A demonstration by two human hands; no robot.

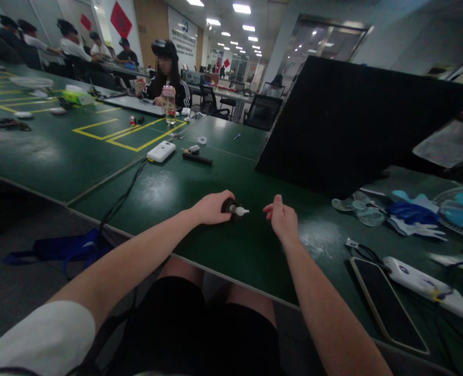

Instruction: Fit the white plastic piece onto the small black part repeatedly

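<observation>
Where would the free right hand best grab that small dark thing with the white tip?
Probably by its white tip, the right hand coming from the right: the tip points that way, sticking out bare, while the left hand holds the dark body.

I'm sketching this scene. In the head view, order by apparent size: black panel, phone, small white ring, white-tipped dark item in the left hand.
1. Black panel
2. Phone, probably enlarged by its nearness to the camera
3. White-tipped dark item, partly covered by the left hand
4. Small white ring
</observation>
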